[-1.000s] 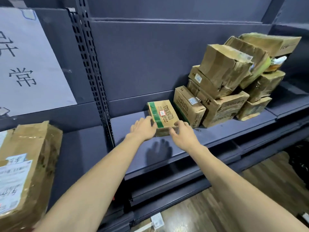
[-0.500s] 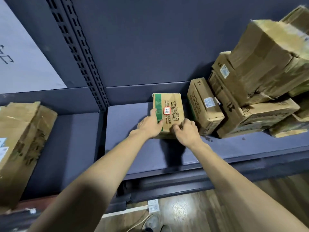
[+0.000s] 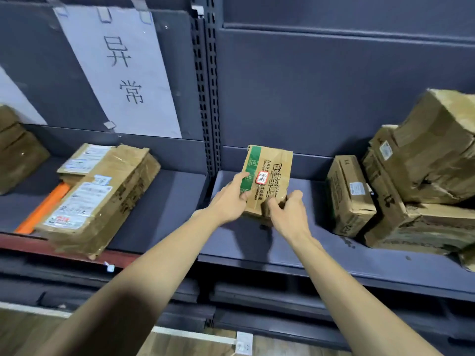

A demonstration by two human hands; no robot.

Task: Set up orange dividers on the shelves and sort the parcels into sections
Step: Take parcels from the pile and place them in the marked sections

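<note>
1. Holding a small cardboard parcel (image 3: 267, 181) with a green stripe at the centre of the frame, we have both hands on it, its top leaning toward the back panel.
2. Our left hand (image 3: 228, 200) has its grip curled on the parcel's left edge, thumb lying across the green stripe.
3. Our right hand (image 3: 290, 214) has its grip closed round the parcel's lower right corner.
4. We cannot tell whether the parcel's base touches the right-hand shelf (image 3: 282, 255) or sits just above it.
5. At the right of the frame we see a pile of brown boxes (image 3: 411, 191) on the same shelf.
6. At the left, an orange divider (image 3: 42, 208) lies flat on the neighbouring shelf, touching a taped box (image 3: 102, 199).
7. Above it, at the upper left, hangs a white paper sign (image 3: 120, 70).
</note>
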